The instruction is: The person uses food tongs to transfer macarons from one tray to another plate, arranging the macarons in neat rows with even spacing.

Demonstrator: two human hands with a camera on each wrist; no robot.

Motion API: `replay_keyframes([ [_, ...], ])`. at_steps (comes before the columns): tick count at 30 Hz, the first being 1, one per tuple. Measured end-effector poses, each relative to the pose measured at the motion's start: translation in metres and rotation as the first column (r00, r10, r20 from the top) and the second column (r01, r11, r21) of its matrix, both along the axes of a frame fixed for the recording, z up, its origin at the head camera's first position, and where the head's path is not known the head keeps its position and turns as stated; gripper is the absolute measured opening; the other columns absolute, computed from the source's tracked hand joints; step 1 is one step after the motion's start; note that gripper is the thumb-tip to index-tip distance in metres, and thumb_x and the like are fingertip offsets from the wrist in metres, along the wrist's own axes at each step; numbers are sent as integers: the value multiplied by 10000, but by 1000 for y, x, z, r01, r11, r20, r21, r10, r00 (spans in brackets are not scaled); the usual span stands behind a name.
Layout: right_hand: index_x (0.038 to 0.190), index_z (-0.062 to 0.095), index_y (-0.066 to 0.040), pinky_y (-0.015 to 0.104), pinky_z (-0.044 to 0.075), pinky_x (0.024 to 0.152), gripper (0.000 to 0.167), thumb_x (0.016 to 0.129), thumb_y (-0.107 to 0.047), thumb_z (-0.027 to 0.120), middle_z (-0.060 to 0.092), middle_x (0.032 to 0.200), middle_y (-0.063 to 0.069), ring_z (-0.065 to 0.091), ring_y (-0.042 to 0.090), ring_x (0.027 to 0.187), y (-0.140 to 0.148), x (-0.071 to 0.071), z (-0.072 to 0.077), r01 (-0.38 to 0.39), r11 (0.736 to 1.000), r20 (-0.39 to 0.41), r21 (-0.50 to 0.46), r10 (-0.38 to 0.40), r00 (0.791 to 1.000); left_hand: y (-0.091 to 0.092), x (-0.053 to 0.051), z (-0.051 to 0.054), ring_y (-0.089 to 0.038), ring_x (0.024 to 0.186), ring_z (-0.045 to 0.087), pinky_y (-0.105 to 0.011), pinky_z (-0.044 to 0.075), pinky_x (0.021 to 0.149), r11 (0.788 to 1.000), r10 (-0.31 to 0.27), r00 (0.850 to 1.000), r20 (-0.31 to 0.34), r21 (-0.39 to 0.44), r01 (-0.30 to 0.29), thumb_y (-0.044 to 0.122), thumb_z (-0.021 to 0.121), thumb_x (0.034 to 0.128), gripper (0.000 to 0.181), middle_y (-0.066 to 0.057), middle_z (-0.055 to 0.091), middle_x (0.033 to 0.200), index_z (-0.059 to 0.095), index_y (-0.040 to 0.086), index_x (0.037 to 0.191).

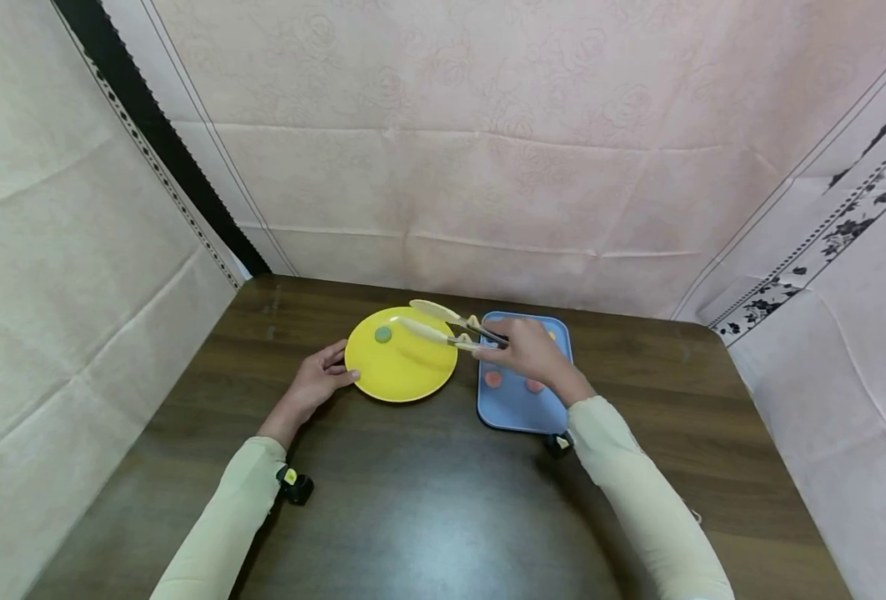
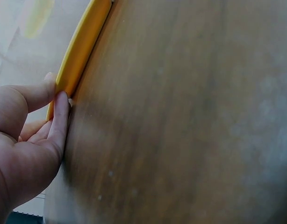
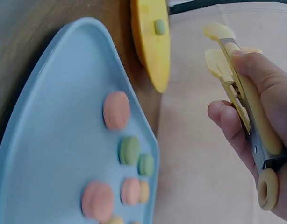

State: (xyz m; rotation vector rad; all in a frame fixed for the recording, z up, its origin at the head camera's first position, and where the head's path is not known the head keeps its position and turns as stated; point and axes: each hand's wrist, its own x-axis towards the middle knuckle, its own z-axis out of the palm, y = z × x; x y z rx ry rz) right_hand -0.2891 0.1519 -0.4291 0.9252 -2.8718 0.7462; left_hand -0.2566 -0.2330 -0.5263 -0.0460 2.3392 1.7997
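Right grip (image 1: 530, 352) round parted tongs (image 3: 257, 111), left grip (image 1: 313, 383) pinching plate (image 1: 401, 367)

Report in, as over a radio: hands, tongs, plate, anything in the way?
Left hand holds yellow plate by rim. Right hand grips tongs, tips apart, nothing between. One green piece on plate, more pieces on blue tray. No obstruction seen at tips.

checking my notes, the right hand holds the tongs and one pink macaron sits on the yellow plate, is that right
The colour is wrong: the head view shows one green macaron on the yellow plate. The right hand does hold the tongs.
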Motion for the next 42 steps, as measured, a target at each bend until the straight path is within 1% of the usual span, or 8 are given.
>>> replay_keyframes([
  [3, 1331, 696, -97, 295, 362, 527, 516, 908, -377, 790, 453, 570, -56, 318, 90, 454, 17, 12, 8, 11, 999, -28, -33, -12, 1000, 2, 4, 11, -379, 1319, 532, -207, 527, 927, 1000, -7, 1000, 6, -2, 7, 88, 692, 983, 759, -241, 398, 1579, 269, 27, 1610],
  [5, 1349, 679, -75, 285, 355, 498, 551, 894, -358, 808, 524, 583, -59, 295, 69, 437, 29, 20, 12, 30, 998, -37, -53, -32, 999, 1, 4, 11, -378, 1317, 537, -232, 533, 945, 1000, -6, 1000, 6, -3, 6, 90, 696, 982, 760, -241, 402, 1576, 272, 25, 1609],
  [8, 1334, 681, -40, 281, 381, 501, 568, 880, -350, 824, 746, 838, 59, 327, 75, 467, 49, 33, 17, 62, 995, -43, -72, -65, 997, 1, 1, 3, -356, 1298, 556, -237, 535, 946, 1000, 3, 1000, -6, -7, -3, 114, 714, 974, 765, -221, 424, 1568, 292, 46, 1609],
  [12, 1310, 679, 17, 274, 425, 531, 601, 866, -355, 838, 744, 1148, 186, 491, 125, 592, 74, 49, 22, 114, 992, -60, -61, -118, 991, 0, 0, -2, -337, 1287, 567, -235, 533, 947, 1000, 10, 1000, -7, -11, -10, 124, 721, 971, 767, -201, 438, 1565, 302, 66, 1610],
  [16, 1264, 700, 45, 307, 507, 615, 588, 859, -356, 843, 746, 1127, 196, 655, 198, 803, 98, 64, 22, 162, 986, -100, -32, -164, 981, 2, 0, -3, -341, 1288, 565, -235, 532, 947, 1000, 9, 1000, -3, -5, -9, 128, 721, 971, 768, -205, 438, 1563, 301, 64, 1610],
  [19, 1243, 709, 52, 354, 532, 658, 569, 863, -351, 838, 748, 1106, 200, 680, 229, 838, 114, 75, 21, 194, 981, -118, -8, -194, 974, 2, 0, -2, -339, 1288, 562, -237, 531, 949, 1000, 10, 1000, 4, -3, -10, 131, 722, 971, 772, -203, 434, 1566, 296, 68, 1612],
  [31, 1223, 715, 45, 289, 446, 577, 555, 869, -367, 828, 748, 1008, 147, 552, 143, 696, 158, 107, 1, 273, 960, -83, 68, -267, 960, 1, -1, -2, -335, 1290, 561, -255, 538, 957, 1000, 17, 1000, 5, -4, -17, 119, 726, 966, 772, -196, 448, 1556, 303, 69, 1610],
  [42, 1180, 742, 20, 272, 402, 541, 512, 854, -362, 841, 742, 933, 80, 497, 91, 647, 171, 121, -24, 272, 959, -61, 82, -268, 961, 1, 1, 1, -360, 1312, 545, -236, 529, 955, 1000, 9, 1000, -11, -3, -9, 124, 709, 979, 761, -217, 427, 1568, 291, 63, 1613],
])
